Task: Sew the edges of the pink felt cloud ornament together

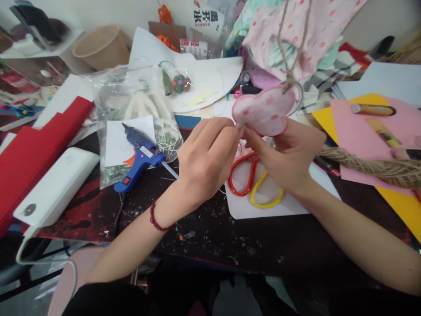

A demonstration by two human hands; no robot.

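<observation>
Up over the table, my right hand point(292, 151) grips a pink cloud-shaped fabric ornament point(266, 109) with darker pink edging and small red spots. A twine loop point(286, 52) and a metal ring point(298, 98) are at its top. My left hand point(210, 153), with a dark red bracelet at the wrist, is closed in a pinch at the ornament's lower left edge; its fingertips are partly hidden. Below the hands, scissors with a red handle loop point(241, 175) and a yellow handle loop point(263, 202) lie on white paper point(243, 208); their blades are hidden.
A blue hot glue gun point(140, 153) lies to the left on paper and a plastic bag point(115, 96). Further left are a white power bank point(59, 184) with a cable and a red box point(39, 153). Coloured paper point(358, 131) and a twine bundle point(378, 166) lie at right.
</observation>
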